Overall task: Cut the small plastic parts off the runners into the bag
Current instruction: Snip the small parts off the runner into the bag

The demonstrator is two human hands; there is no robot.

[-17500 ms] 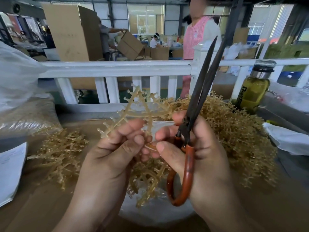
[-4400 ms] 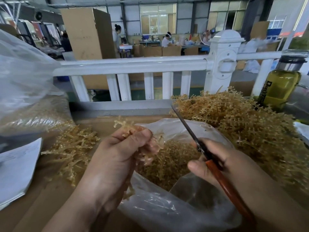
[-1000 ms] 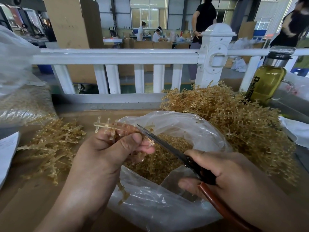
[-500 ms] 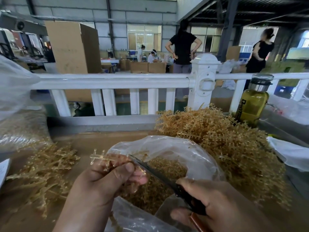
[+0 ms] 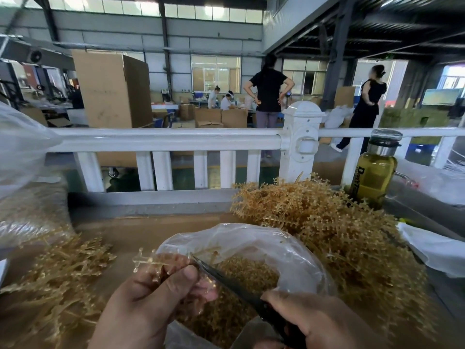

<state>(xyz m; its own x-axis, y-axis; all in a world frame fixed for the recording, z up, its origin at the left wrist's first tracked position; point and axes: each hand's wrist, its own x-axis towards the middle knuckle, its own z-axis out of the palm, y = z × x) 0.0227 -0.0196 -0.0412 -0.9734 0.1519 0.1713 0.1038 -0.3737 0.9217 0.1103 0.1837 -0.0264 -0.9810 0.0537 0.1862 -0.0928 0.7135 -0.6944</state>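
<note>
Left hand (image 5: 151, 306) sits at the near-left edge of the bag (image 5: 289, 258); its fingers (image 5: 186, 277) are curled, thumb on top, pinching a runner (image 5: 147, 260) whose bare end sticks out leftward past the bag's rim. Right hand (image 5: 319, 321) is at the bag's near-right edge, fingers wrapped round the scissors (image 5: 226, 280); the handles are mostly out of frame. The dark blades lie close together, slanting across the bag's mouth, tip at the runner beside the left thumb. Cut parts (image 5: 241, 273) fill the open bag. A heap of uncut runners (image 5: 339, 235) lies right of the bag, a smaller heap (image 5: 57, 273) left of it, both on the desk (image 5: 130, 230). An olive bottle (image 5: 375, 177) stands beyond the bag to the right.
</note>
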